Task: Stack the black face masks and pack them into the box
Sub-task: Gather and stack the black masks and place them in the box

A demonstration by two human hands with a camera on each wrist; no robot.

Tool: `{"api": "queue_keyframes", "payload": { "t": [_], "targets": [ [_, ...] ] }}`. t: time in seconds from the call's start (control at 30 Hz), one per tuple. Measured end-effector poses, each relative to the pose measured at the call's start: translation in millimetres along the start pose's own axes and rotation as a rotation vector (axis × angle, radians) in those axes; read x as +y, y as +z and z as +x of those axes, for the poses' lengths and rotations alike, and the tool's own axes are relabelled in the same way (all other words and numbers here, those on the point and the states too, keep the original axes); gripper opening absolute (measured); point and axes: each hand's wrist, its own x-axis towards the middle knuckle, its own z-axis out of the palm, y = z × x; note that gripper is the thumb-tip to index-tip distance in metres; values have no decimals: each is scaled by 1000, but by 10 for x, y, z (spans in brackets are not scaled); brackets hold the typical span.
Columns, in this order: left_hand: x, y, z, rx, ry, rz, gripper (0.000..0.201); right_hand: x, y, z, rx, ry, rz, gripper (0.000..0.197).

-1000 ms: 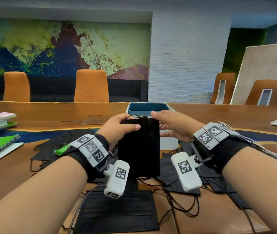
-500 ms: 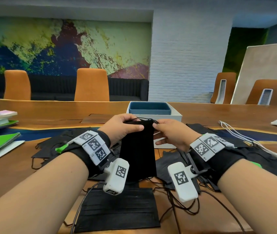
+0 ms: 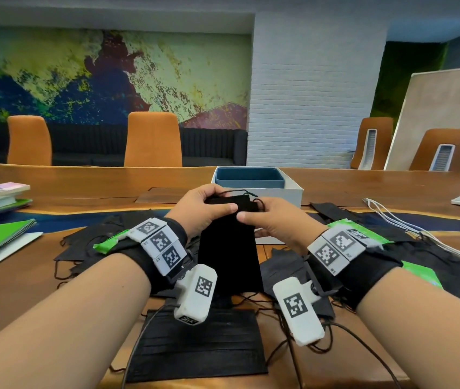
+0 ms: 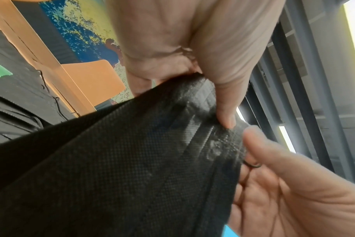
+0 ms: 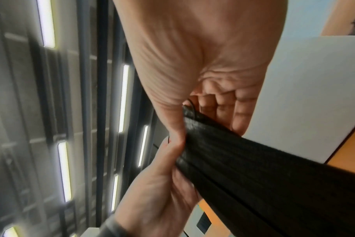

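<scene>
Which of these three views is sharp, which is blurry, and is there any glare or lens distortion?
Head view: sharp on both hands and the held black mask, though the wide lens bows the table edge. Left wrist view: mask weave crisp, background soft, a bright strip blown out at the right edge. Right wrist view: ceiling lights glare and smear, with blur towards the left.

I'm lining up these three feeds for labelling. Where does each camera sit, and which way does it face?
Head: worn on the head, looking forward and down over the table at the box; both forearms, left hand and right hand show.
Left wrist: looks along the left hand, upward, at the mask; both hands show.
Right wrist: looks along the right hand at ceiling lights; both hands show.
Shared: all three show the mask pinched by both hands.
</scene>
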Motion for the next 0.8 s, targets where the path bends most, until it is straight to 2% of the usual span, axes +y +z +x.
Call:
{"api": "queue_keyframes", "payload": {
  "t": [0.13,0.23,0.33,0.4,0.53,0.8],
  "targets": [
    [60,46,-28,-34,-11,27,21,15,51,26,12,6,-63,21],
    [88,25,-42,-53,-88,-113,50,64,-13,64,37,21,-37,29],
    [67,-3,-66,-64,-178,-265,69,95,-108,103,102,24,151,33],
    [52,-2,-96,-119,-231,-276,65,92,-160,124,143,22,290,35],
    [26,73,-143,-207,-300,-298,41,157,-147,120,197,21,468,38],
    [-122,258,-205,-334,-287,-150,70,440,107,33,221,53,488,36]
  ]
}}
